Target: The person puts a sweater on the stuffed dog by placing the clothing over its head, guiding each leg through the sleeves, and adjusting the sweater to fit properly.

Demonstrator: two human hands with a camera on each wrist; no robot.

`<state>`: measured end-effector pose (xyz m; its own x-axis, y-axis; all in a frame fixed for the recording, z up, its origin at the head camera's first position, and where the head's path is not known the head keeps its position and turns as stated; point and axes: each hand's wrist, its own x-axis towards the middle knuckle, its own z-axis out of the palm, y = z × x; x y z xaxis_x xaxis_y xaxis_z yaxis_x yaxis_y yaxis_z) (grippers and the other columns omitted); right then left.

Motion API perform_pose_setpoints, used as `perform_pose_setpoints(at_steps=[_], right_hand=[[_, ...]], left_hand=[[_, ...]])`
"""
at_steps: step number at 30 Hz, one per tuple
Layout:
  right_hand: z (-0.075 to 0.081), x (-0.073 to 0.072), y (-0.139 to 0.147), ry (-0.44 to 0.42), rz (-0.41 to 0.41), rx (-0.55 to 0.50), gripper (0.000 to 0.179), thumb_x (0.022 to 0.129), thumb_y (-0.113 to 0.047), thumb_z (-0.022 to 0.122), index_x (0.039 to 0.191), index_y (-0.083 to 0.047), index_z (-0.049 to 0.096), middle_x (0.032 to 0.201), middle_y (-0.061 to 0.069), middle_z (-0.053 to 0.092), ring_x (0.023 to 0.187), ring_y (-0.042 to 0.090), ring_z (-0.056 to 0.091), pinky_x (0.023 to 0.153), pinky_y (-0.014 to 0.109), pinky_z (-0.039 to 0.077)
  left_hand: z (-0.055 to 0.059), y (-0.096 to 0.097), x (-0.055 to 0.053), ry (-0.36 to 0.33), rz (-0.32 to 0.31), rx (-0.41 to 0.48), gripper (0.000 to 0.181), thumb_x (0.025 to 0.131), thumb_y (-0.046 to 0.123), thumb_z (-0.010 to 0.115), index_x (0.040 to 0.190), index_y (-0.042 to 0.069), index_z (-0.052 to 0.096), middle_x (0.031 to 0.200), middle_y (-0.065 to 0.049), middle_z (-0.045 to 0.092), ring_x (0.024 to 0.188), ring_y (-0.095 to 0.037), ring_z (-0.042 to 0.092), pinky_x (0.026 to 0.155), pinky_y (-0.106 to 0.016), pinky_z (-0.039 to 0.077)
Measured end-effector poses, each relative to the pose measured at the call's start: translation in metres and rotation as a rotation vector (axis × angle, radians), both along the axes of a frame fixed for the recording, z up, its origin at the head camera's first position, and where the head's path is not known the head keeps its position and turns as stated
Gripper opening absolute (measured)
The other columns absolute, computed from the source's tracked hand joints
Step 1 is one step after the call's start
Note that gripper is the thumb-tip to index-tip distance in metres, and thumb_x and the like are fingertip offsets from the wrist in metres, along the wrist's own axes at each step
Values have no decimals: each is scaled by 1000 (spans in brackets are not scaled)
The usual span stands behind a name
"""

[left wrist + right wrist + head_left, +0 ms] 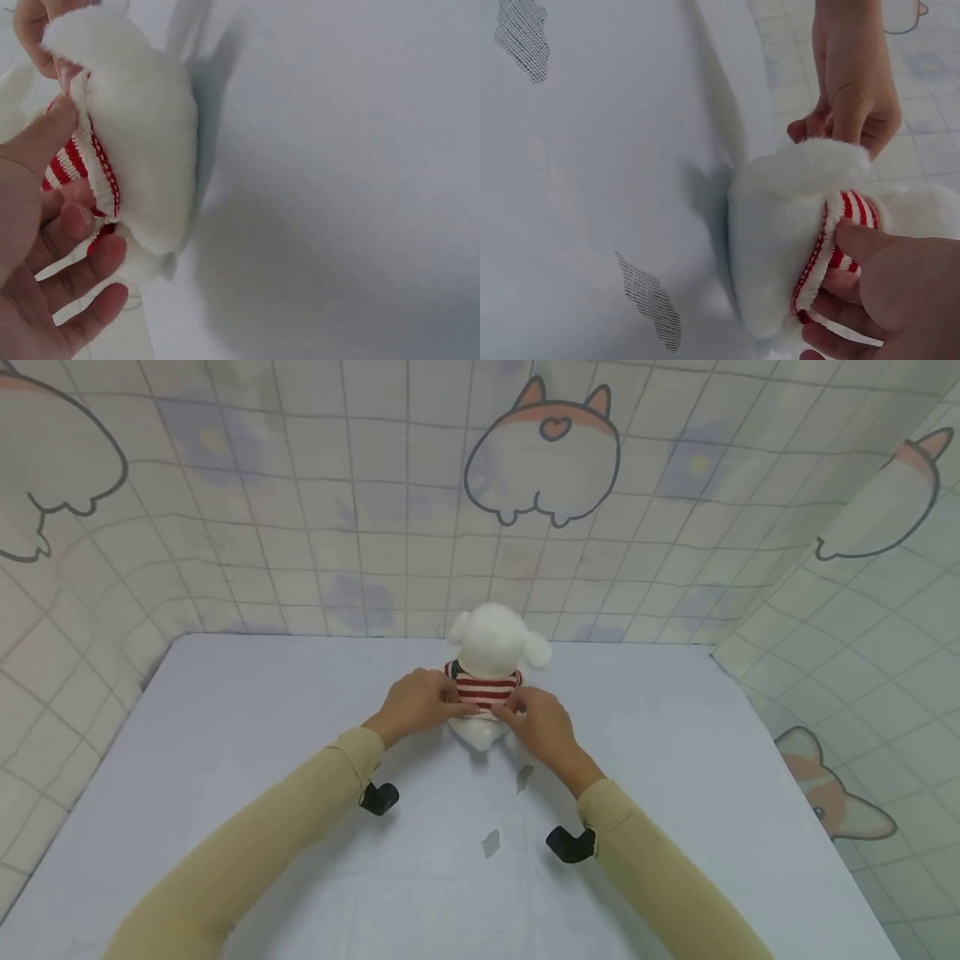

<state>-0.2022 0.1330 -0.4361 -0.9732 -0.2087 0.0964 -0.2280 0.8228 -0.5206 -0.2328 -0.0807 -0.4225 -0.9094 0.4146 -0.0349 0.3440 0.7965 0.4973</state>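
Observation:
A white plush toy (491, 639) with floppy ears sits upright on the table, its back toward the head camera. It wears a red-and-white striped knit sweater (483, 687). From the left, my left hand (415, 703) pinches the sweater's lower edge, thumb on the knit and the other fingers loosely bent. My right hand (546, 725) pinches the same hem (819, 259) from the right side. Below the hem, the toy's fluffy white lower body (146, 135) shows bare in the left wrist view. The toy's front is hidden in the head view.
The pale table (300, 868) carries two small grey patches, one a mesh-like patch (652, 304) in the right wrist view. Behind it hangs a gridded curtain (405, 527) with cartoon corgis. Black wrist mounts (379, 798) stick out below both sleeves.

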Motion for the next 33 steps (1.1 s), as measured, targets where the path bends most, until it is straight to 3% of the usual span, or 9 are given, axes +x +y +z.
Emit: perform_pose_setpoints(at_steps=[4,8,12,18,24,29,33], right_hand=[[2,-3,0,-30,-36,50,40,83,-48,71,102,-13,72,118,5,67,113,27,59,87,45,51],[4,-3,0,-115,10,88,57,82,-47,73,129,-15,63,135,6,60,125,29,56,91,46,52],[5,-2,-1,-191,31,115,67,85,-49,68,141,-15,51,143,9,53,129,31,52,89,46,52],[1,-1,-1,-241,53,107,61,90,-49,61,140,-16,52,145,9,51,128,32,53,90,47,52],[-8,-3,0,-213,65,71,58,92,-44,61,142,-17,50,145,7,51,129,31,52,94,49,50],[-10,-2,1,-177,49,38,56,92,-42,62,139,-13,53,139,9,56,124,31,56,96,48,50],[-3,0,0,-138,-34,-39,57,90,-45,64,132,-7,58,132,12,61,123,31,57,100,48,47]], left_hand=[[0,3,1,22,29,-53,50,73,62,73,84,13,70,72,2,65,60,-14,50,49,-26,38],[2,4,2,26,26,-110,53,72,64,73,91,14,71,72,2,65,60,-13,48,49,-26,36],[2,5,4,4,15,-135,50,74,62,72,88,14,67,68,2,60,59,-13,46,49,-26,34],[-4,6,7,-109,55,-70,48,78,60,70,78,13,65,64,0,61,56,-12,50,48,-25,35],[-11,7,10,-204,101,50,39,81,53,71,80,14,71,62,-4,67,54,-13,56,47,-25,39],[-12,5,11,-180,158,60,48,78,58,72,90,12,72,71,-3,68,61,-15,57,51,-27,42],[-10,3,9,-131,189,80,61,77,62,70,111,11,68,103,-6,63,89,-22,59,70,-36,50]])
